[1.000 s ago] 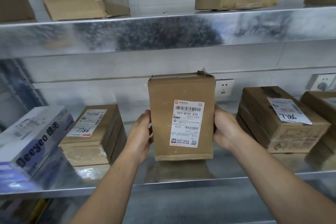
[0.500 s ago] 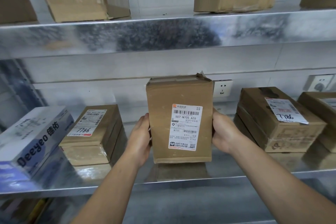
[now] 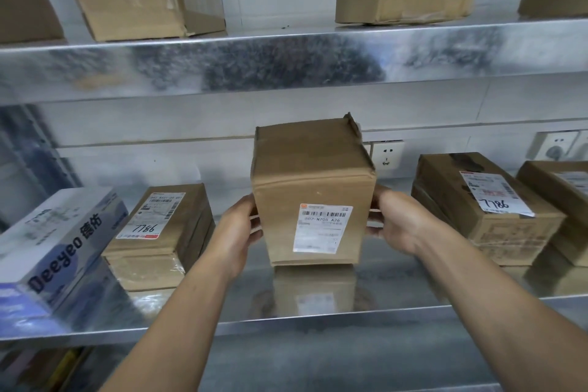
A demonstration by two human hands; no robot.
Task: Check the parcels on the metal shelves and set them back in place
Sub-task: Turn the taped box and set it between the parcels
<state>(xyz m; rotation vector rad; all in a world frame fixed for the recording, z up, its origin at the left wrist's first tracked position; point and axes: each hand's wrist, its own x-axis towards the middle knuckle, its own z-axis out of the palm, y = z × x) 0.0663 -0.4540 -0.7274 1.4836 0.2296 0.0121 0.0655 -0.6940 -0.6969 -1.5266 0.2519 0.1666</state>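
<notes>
Left hand and right hand squeezing brown parcel from both sides, fingers curling round its edges, probably so shipping label is facing reader for checking. Parcel leaning toward camera over middle of metal shelf, bottom edge touching shelf or hovering just above, can't tell.

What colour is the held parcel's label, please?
The label is white with black print; head view.

brown parcel, white label, silver shelf
</notes>
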